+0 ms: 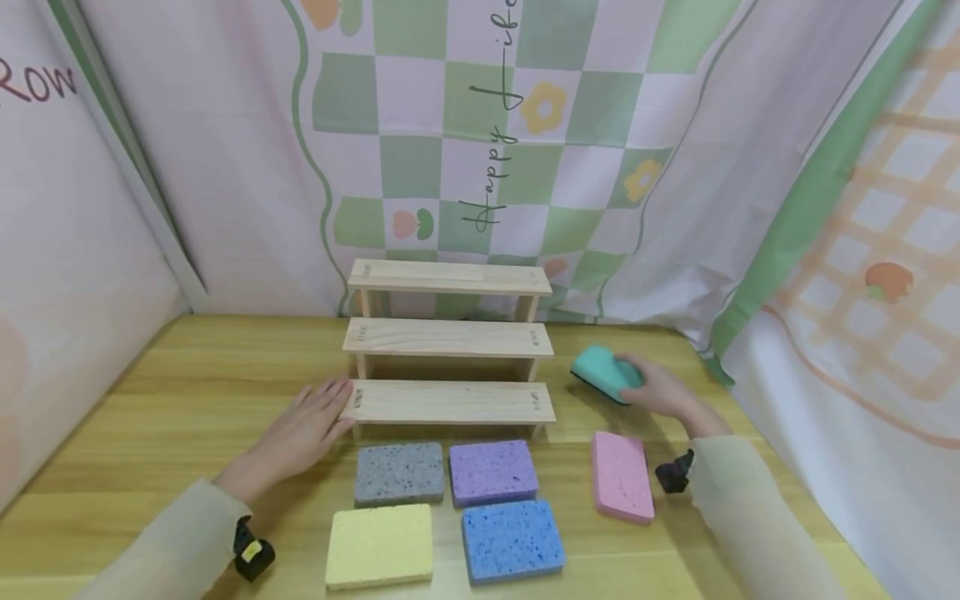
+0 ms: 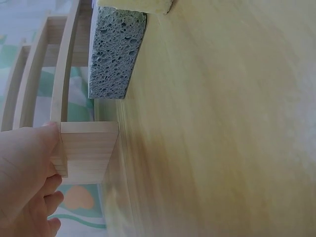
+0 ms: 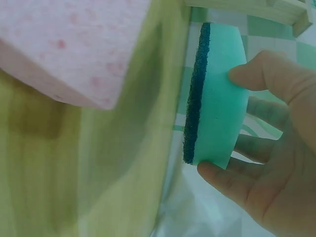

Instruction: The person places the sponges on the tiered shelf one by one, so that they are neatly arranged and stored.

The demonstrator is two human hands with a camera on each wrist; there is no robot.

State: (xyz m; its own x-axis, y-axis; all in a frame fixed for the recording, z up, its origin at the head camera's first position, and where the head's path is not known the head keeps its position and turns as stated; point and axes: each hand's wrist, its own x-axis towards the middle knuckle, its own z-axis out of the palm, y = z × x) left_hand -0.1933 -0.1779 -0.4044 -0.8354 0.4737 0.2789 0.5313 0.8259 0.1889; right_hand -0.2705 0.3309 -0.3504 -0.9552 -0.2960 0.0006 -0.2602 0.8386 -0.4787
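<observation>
A three-step wooden display shelf point(image 1: 450, 402) stands at the table's middle back. My left hand point(image 1: 303, 429) is at the left end of its lowest step, with the thumb and fingers holding the plank's end point(image 2: 63, 165) in the left wrist view. My right hand point(image 1: 658, 390) grips a teal sponge point(image 1: 606, 372) with a dark scouring layer, right of the shelf. In the right wrist view the thumb presses one edge of that sponge point(image 3: 222, 98) and a fingertip the other. The sponge is tilted, with its dark side facing down.
In front of the shelf lie a grey sponge point(image 1: 399, 473), a purple sponge point(image 1: 493, 472), a yellow sponge point(image 1: 380, 546) and a blue sponge point(image 1: 512, 540). A pink sponge point(image 1: 622, 477) lies near my right wrist. Printed curtains point(image 1: 247, 167) hang around the wooden table point(image 1: 187, 400).
</observation>
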